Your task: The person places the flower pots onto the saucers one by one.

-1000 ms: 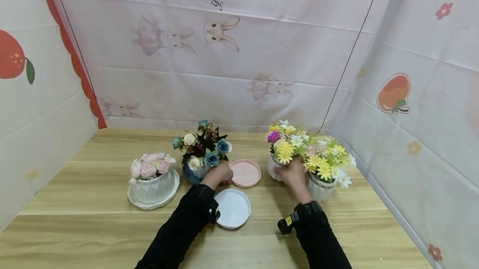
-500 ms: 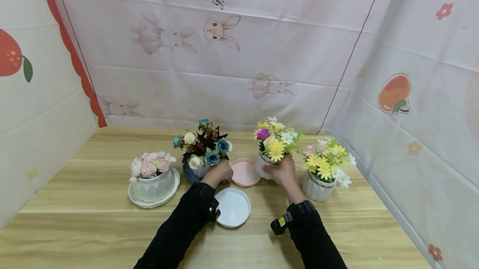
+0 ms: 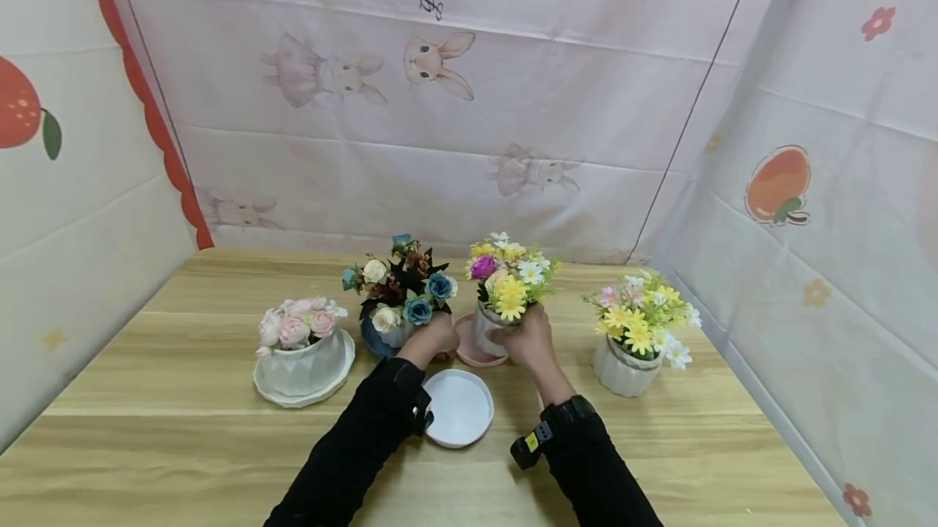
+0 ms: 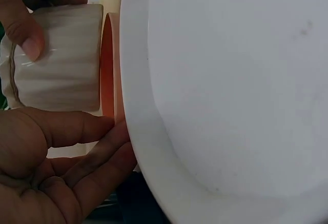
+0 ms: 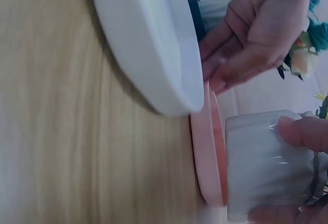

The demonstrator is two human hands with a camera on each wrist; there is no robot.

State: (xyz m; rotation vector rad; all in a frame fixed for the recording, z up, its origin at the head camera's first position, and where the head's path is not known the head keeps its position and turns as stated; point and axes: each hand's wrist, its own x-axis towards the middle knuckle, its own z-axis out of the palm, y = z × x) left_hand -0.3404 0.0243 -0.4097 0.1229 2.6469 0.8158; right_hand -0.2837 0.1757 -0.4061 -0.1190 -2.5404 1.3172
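Observation:
My right hand [image 3: 529,341] grips a whitish ribbed flowerpot [image 5: 266,167] of yellow, white and purple flowers [image 3: 511,278]. The pot is upright over a pink saucer [image 3: 478,357]; in the right wrist view its base lies just above the saucer's rim. At the saucer's left edge, my left hand [image 3: 435,335] pinches the rim between thumb and fingers, as the left wrist view shows. Nearest to me lies a white saucer [image 3: 459,409], which fills much of the left wrist view. Behind the left hand stands a pot of blue and cream roses [image 3: 406,287] on a blue saucer [image 3: 372,338].
To the left, a white faceted pot [image 3: 293,371] of pink roses stands on a white scalloped plate [image 3: 339,380]. Another ribbed pot [image 3: 625,368], with yellow and white daisies, stands at the right. Printed cloth [image 3: 440,185] walls in the wooden table [image 3: 161,429].
My right hand has carried the flowerpot leftward, away from the daisy pot and over the pink saucer. The left hand has stayed at the saucer's edge.

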